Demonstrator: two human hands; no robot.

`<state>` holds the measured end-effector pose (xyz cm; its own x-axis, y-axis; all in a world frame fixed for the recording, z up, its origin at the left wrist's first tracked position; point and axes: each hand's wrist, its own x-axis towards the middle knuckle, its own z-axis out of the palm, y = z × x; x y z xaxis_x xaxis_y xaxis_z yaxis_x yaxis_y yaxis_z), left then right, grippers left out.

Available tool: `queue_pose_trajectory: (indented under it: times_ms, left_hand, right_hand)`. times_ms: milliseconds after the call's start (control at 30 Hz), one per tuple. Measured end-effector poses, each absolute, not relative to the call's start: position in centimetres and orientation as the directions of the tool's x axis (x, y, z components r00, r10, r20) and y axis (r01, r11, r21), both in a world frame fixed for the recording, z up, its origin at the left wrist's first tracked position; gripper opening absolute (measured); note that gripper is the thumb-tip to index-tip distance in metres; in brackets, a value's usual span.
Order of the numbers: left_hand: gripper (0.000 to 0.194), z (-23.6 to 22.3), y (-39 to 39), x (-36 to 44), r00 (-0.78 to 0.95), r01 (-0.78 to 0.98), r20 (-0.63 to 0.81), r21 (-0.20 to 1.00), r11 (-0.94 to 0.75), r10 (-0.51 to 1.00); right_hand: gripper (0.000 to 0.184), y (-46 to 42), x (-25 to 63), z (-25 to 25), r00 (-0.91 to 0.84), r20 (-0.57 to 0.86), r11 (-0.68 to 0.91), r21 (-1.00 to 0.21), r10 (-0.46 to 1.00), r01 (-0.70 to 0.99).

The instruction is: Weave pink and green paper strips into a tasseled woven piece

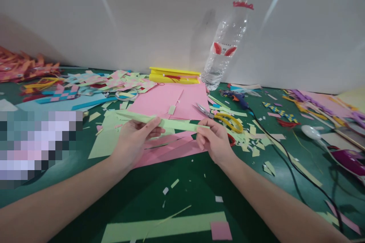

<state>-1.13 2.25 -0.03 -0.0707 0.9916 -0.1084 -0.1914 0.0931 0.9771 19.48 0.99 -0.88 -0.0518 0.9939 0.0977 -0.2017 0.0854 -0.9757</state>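
A long strip of pale green paper (179,124) stretches between my two hands above the table. My left hand (135,136) pinches it between thumb and fingers, with one end reaching out past the hand to the left. At the strip's right end, my right hand (213,140) pinches it the same way. Under and behind the strip lie pink paper sheets (168,97), and a pale green sheet (102,140) is to the left. Scissors with yellow handles (228,119) rest just behind my right hand, partly open.
A clear plastic bottle (225,45) leans at the back near a yellow folded paper piece (173,74). To the right are a blue glue gun (239,98) with a black cord and a purple-handled tool (348,161). Woven paper strips (114,81) and scraps cover the left back.
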Motion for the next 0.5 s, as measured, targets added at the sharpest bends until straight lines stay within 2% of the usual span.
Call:
queue_pose_trajectory:
  times_ms: [167, 333, 400, 500]
  left_hand:
    - [0.029, -0.1, 3.1, -1.8, -0.148, -0.126, -0.084, 0.99, 0.066, 0.985]
    - [0.027, 0.3, 2.4, -1.6, -0.074, -0.094, -0.016, 0.996, 0.009, 0.997]
    - [0.028, 0.5, 1.5, -1.4, -0.041, -0.105, -0.022, 0.994, 0.017, 0.999]
    - [0.029, 0.5, 0.0, -1.3, 0.037, -0.069, -0.074, 0.995, 0.077, 0.997]
  right_hand:
    - [0.018, 1.5, 20.0, -0.8, 0.143, 0.148, 0.183, -0.943, 0.979, -0.278]
    - [0.021, 1.4, 19.9, -0.8, 0.246, 0.19, 0.268, -0.902, 0.95, -0.339]
    - [0.02, 1.0, 19.3, -0.8, 0.206, 0.161, 0.232, -0.891, 0.965, -0.391]
    - [0.032, -0.2, 18.0, -0.9, 0.027, 0.087, 0.09, -0.895, 0.996, -0.437]
